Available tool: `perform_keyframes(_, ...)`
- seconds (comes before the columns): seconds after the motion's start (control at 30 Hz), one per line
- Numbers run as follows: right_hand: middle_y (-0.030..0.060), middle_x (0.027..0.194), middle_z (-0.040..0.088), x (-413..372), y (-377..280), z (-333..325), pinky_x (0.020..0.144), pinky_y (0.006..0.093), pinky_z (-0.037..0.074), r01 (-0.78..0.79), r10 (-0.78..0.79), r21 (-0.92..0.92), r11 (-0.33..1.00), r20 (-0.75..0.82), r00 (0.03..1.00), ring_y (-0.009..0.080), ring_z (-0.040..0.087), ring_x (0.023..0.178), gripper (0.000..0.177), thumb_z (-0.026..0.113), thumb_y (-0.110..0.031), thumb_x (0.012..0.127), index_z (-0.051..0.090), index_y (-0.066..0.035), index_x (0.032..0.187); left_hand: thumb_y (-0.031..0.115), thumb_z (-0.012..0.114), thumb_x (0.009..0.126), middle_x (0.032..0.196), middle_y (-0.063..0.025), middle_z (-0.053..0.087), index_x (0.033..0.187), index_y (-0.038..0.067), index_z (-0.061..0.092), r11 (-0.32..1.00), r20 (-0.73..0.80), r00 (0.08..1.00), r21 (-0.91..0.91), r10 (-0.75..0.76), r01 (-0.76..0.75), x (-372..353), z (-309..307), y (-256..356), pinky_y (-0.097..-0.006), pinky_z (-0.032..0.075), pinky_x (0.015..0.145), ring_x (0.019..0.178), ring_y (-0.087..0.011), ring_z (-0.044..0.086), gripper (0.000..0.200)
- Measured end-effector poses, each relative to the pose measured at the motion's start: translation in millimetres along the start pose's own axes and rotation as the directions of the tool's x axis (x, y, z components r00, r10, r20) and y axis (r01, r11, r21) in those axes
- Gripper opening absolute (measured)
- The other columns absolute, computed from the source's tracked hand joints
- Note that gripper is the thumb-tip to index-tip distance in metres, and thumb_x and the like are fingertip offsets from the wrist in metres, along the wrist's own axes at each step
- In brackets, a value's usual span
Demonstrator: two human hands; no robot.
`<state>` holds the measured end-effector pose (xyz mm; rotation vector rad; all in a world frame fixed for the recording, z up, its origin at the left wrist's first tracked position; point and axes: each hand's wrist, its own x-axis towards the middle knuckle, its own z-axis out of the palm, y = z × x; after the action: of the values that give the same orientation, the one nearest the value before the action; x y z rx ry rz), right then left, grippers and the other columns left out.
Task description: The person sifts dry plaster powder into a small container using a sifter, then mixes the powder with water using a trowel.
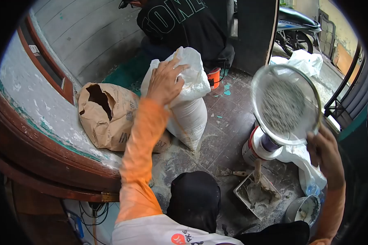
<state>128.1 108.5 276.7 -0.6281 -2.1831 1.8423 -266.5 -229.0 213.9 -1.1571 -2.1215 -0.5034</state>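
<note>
My left hand (164,83) grips the folded top of a white sack (188,118), its fingers curled over the rim. The full sack stands upright on the floor, mouth open. My right hand (326,153) is closed on the near edge of a round sieve (255,87), held out to the right. Grey sandy powder (283,105) lies in the mesh, slightly blurred. Beneath the sieve stands a white and red bucket (253,149), its top partly hidden by the sieve.
A torn brown paper bag (110,126) leans by the wall on the left. A mortar tray (259,196), a putty knife (237,173) and a metal pot (302,210) sit on the dusty floor. Ahead, a person in black (184,32) crouches near an orange bucket (214,79).
</note>
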Motion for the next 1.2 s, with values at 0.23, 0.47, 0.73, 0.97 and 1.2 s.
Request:
perform_keyframes(0.23, 0.0015, 0.08, 0.058, 100.1, -74.1, 95.9, 0.047, 0.0267, 0.04, 0.052, -0.055, 0.02, 0.998, 0.169, 0.984, 0.0074, 0.048, 0.054, 0.014, 0.065, -0.017, 0.104, 0.062, -0.004, 0.104, 0.025, 0.075, 0.086, 0.133, -0.008, 0.072, 0.13, 0.025, 0.079, 0.919, 0.563, 0.739, 0.338, -0.37, 0.203, -18.9, -3.4, -18.4, -0.0563, 0.033, 0.11, 0.122, -0.0319, 0.061, 0.044)
perform_keyframes(0.47, 0.0025, 0.077, 0.059, 159.8, -88.6, 182.5, 0.045, 0.0269, 0.041, 0.088, -0.059, -0.103, 0.991, 0.254, 0.965, 0.008, 0.048, 0.052, 0.018, 0.065, -0.018, 0.103, 0.058, -0.003, 0.109, 0.028, 0.073, 0.086, 0.097, -0.0048, 0.062, 0.098, 0.018, 0.084, 0.974, 0.046, 0.984, 0.157, -0.173, 0.164, -96.3, -17.5, -3.4, -0.0525, 0.034, 0.103, 0.105, -0.0271, 0.059, 0.019)
perform_keyframes(0.73, 0.0045, 0.07, 0.058, 176.4, -80.3, 200.5, 0.043, 0.0306, 0.037, 0.095, 0.022, -0.393, 0.915, 0.283, 0.959, 0.0107, 0.05, 0.05, 0.016, 0.065, -0.015, 0.098, 0.059, -0.001, 0.094, 0.047, 0.048, 0.109, 0.083, -0.0217, 0.077, 0.099, 0.006, 0.078, 0.889, 0.201, 0.871, 0.199, -0.449, 0.413, -113.0, 21.4, -36.4, -0.0531, 0.044, 0.099, 0.079, -0.0401, 0.074, 0.052)
perform_keyframes(0.97, 0.0045, 0.071, 0.06, 178.0, -61.1, 185.0, 0.043, 0.0291, 0.037, 0.037, 0.108, -0.461, 0.887, 0.284, 0.953, 0.0107, 0.051, 0.05, 0.017, 0.066, -0.017, 0.098, 0.062, 0.0, 0.099, 0.052, 0.094, 0.073, 0.123, -0.0157, 0.064, 0.131, 0.012, 0.061, 0.828, 0.015, 0.865, 0.299, -0.501, 0.474, -68.1, 14.5, -34.1, -0.0569, 0.049, 0.098, 0.125, -0.0373, 0.059, 0.078)
perform_keyframes(1.2, 0.0008, 0.066, 0.057, 169.9, -69.1, 189.1, 0.041, 0.0278, 0.036, 0.069, 0.085, -0.501, 0.863, 0.278, 0.957, 0.0088, 0.048, 0.046, 0.013, 0.066, -0.013, 0.096, 0.063, -0.001, 0.099, 0.035, 0.09, 0.087, 0.121, -0.0167, 0.053, 0.164, 0.028, 0.048, 0.758, -0.182, 0.834, 0.352, -0.52, 0.549, -28.5, -2.5, -47.2, -0.051, 0.058, 0.086, 0.099, -0.0422, 0.068, 0.088)
